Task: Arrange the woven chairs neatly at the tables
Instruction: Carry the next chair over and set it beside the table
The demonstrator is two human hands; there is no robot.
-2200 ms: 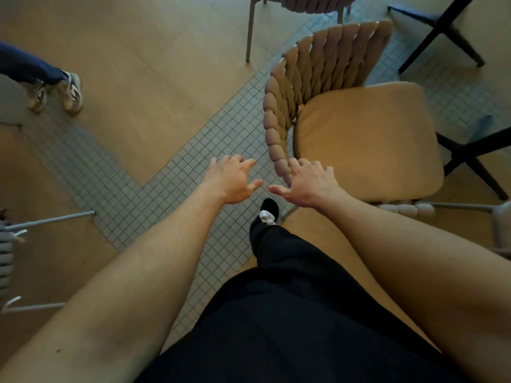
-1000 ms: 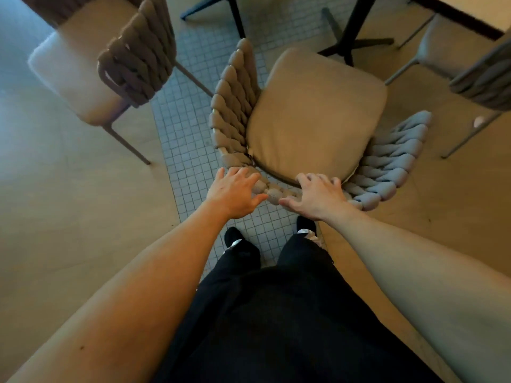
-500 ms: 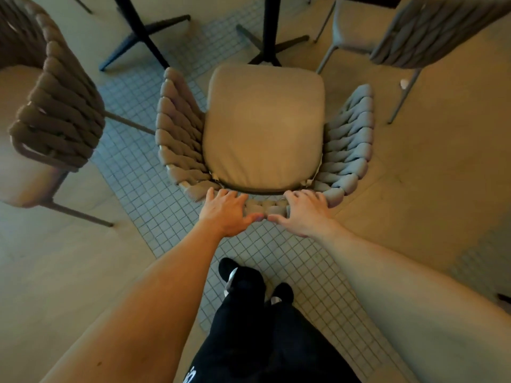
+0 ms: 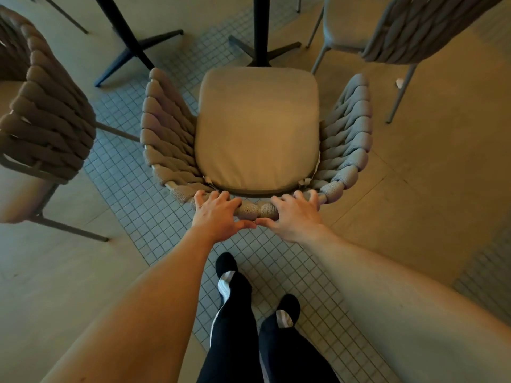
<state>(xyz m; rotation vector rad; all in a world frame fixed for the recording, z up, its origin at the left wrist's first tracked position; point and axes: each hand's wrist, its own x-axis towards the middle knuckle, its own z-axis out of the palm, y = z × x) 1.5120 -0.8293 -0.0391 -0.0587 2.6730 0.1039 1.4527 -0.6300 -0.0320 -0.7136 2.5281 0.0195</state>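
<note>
floor (image 4: 414, 189): smooth boards with a band of small grey tiles running under the chair; I judge the legs will slide on the boards and may catch or chatter on the tile joints
tables: only two black posts show, the right post (image 4: 261, 29) just beyond the seat's front edge, the left post (image 4: 121, 31) off to the side; the tops are out of view
chair (image 4: 257, 128): stands square on its legs, seat facing the right post, back towards the person, a woven neighbour on either side and well apart from it
chair weight: thin metal frame and rope weave, so probably light enough to push or lift with two hands, stiff in the frame
weave (image 4: 348, 128): thick rope wound round the frame, soft and grippy, unlikely to slip under the palm
cushion (image 4: 257, 125): padded and possibly loose, a poor place to hold
best hold: the top rail of the back, both hands spread either side of centre so that the chair goes straight and does not swing
left hand (image 4: 218, 217): fingers curled over the back rail, thumb underneath, gripping it
right hand (image 4: 293, 217): fingers laid over the rail a little spread, thumb pointing inward below it, holding the rail; the two thumbs nearly meet
</note>
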